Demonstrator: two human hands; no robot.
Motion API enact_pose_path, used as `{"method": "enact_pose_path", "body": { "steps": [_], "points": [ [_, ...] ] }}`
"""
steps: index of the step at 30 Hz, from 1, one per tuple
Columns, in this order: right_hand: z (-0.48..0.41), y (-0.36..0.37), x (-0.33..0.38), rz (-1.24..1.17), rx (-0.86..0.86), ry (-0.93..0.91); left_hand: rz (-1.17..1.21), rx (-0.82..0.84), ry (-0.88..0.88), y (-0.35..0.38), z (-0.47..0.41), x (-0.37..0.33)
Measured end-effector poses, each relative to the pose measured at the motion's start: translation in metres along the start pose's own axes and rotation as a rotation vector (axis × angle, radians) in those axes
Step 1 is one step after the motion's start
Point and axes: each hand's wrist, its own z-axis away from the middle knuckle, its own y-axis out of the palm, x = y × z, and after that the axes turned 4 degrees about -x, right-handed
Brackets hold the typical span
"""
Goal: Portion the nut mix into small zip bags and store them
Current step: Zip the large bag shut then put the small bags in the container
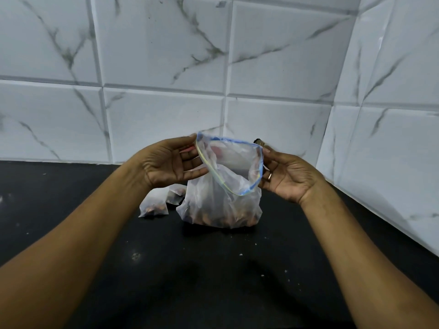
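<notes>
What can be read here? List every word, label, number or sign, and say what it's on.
No text can be read.
Big bag: no print shows; a reddish patch seen through its top is too blurred to call a label.
Small bags, tiles and counter: no text.

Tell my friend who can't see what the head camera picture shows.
The left hand and right hand hold open the top of a big bag of nuts standing on a black counter. Two small bags of nuts lie just left of it, before a white tiled wall.
</notes>
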Motion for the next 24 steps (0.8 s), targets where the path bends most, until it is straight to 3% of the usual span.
{"method": "enact_pose_path", "body": {
  "steps": [4, 8, 13, 20, 22, 24],
  "points": [
    [0.0, -0.003, 0.003, -0.002, -0.057, -0.058, 0.049, -0.082, 0.045, -0.001, -0.004, -0.002],
    [0.002, 0.0, 0.006, 0.159, -0.164, -0.184, -0.084, -0.209, 0.159, 0.001, -0.007, -0.002],
    [0.003, -0.003, 0.008, 0.449, -0.392, -0.383, -0.452, -0.437, 0.353, -0.001, -0.009, -0.002],
    [-0.006, -0.011, -0.002, 1.236, -0.614, -0.77, -1.297, -0.81, 0.725, 0.0, -0.006, -0.003],
    [-0.007, -0.011, -0.005, 1.295, -0.657, -0.82, -1.334, -0.839, 0.737, 0.003, -0.008, -0.002],
    [-0.005, -0.009, -0.003, 1.106, -0.61, -0.733, -1.202, -0.787, 0.672, 0.0, -0.008, -0.005]
  ]
}}
